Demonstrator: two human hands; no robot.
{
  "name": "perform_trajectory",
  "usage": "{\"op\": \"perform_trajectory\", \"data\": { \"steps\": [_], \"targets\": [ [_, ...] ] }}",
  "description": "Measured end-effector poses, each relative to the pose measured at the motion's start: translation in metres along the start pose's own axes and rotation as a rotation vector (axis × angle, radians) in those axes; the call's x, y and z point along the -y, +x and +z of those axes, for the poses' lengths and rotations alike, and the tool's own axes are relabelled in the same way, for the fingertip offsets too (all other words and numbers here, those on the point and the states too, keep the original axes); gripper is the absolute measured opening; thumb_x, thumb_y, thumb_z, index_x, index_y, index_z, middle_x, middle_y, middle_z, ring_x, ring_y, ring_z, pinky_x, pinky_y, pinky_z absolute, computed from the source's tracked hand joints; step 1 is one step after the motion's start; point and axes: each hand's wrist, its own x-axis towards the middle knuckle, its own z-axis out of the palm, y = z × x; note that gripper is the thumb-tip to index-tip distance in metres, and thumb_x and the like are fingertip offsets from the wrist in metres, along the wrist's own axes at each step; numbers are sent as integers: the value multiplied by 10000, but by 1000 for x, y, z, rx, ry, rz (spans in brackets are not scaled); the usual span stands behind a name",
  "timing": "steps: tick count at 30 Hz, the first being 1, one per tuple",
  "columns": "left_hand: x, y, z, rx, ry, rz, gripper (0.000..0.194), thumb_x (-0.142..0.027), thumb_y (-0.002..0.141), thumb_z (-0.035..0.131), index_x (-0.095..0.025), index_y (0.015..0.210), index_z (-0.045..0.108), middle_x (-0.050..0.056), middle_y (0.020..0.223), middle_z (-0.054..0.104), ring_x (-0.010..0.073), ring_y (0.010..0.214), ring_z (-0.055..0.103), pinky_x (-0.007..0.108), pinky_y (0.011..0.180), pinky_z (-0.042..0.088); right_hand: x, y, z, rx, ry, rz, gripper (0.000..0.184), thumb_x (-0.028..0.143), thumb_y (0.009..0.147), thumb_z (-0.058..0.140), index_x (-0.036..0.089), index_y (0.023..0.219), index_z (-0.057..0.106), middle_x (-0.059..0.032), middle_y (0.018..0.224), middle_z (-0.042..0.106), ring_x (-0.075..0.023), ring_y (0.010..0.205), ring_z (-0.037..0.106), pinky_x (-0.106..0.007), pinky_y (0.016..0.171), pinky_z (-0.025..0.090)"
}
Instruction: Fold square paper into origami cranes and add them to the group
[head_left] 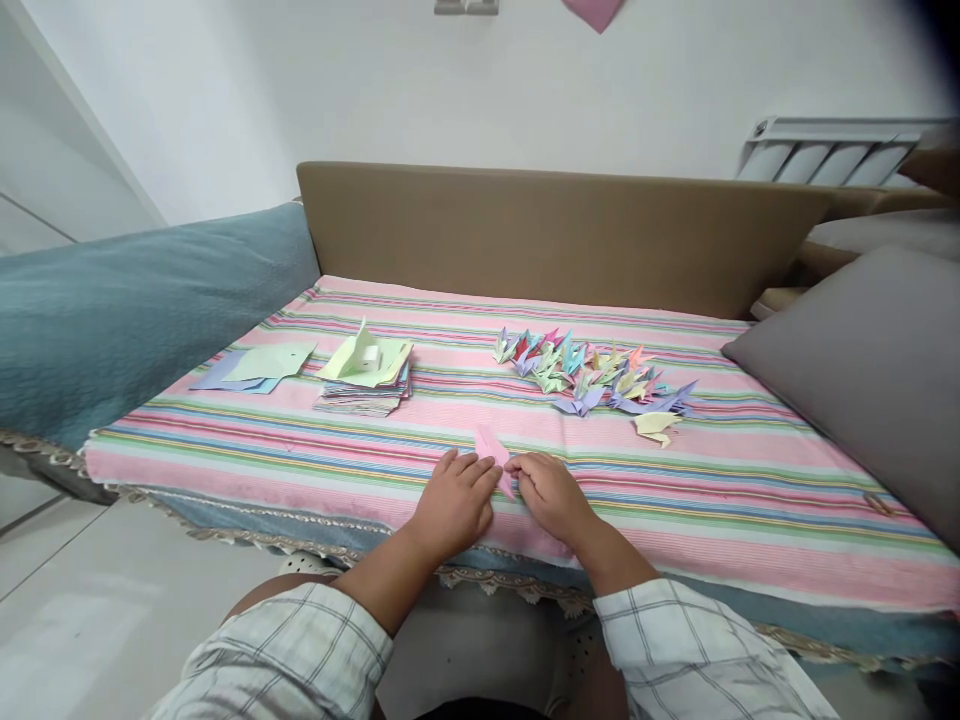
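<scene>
A small folded piece of pink paper (491,447), narrow and pointed at both ends, lies on the striped cloth in front of me. My left hand (459,497) rests on its left side with the fingers stretched out and pressing down. From the right, my right hand (550,492) pinches the paper's edge between thumb and curled forefinger. Part of the paper is hidden under the left fingertips. Beyond my right hand sits a cluster of folded paper cranes (581,375) in many colours, with a pale yellow crane (657,425) closest to me.
A stack of paper squares (364,395) stands left of centre, a small white block (371,356) on top. Loose green and blue sheets (266,362) lie farther left. The striped cloth (712,510) covers a sofa seat; a grey cushion (862,370) leans at the right.
</scene>
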Motion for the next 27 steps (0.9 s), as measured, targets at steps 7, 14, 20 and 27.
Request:
{"op": "perform_trajectory", "data": {
  "steps": [7, 14, 20, 27],
  "targets": [
    [3, 0, 0, -26, -127, -109, 297, -372, 796, 559, -206, 1041, 582, 79, 1191, 612, 272, 1136, 490, 504, 1009, 271, 6, 2, 6, -36, 97, -97, 212, 94, 771, 390, 208, 823, 560, -25, 790, 613, -179, 778, 538, -311, 746, 415],
    [19, 5, -3, -8, -188, -54, 337, -90, 759, 478, -208, 1050, 600, 48, 1084, 660, 228, 1088, 504, 416, 946, 370, -15, 7, 3, -51, -59, -182, 309, 84, 748, 447, 215, 966, 622, -67, 1182, 597, -233, 1154, 470, -415, 960, 341],
    [33, 8, -4, 24, -134, -28, 377, -69, 769, 463, -228, 1077, 611, 50, 997, 682, 230, 1055, 522, 415, 908, 372, -11, 7, 4, 12, -73, -208, 196, 178, 781, 549, 219, 957, 623, -55, 1089, 643, -204, 1037, 542, -382, 904, 352],
    [28, 9, -3, 4, -150, -73, 298, -325, 798, 594, -236, 1083, 611, 45, 909, 691, 226, 949, 559, 408, 878, 356, -13, 10, 6, 16, -70, -170, 97, 256, 828, 564, 230, 897, 627, -42, 1029, 657, -198, 976, 550, -358, 846, 361]
  ]
}}
